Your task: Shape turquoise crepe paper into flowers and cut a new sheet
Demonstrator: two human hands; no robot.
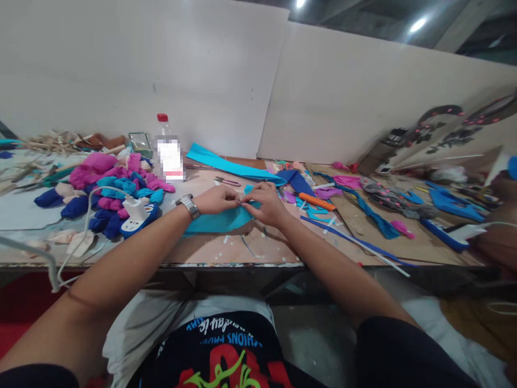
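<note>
Your left hand (216, 200) and right hand (267, 205) met at the turquoise strip (218, 221), fingers pinched narrow on its end, over the counter (278, 252). You seemed to be shaping that end; the next move probably called for a firm, even pinch.

The left hand (216, 200) and right hand (267, 205) are pinching side by side, both forearms (147, 256) slanting back from the fingers (253, 198).

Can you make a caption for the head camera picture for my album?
Left hand and right hand pinch a turquoise fabric strip at a cluttered table, a red-capped bottle standing beyond.
</note>
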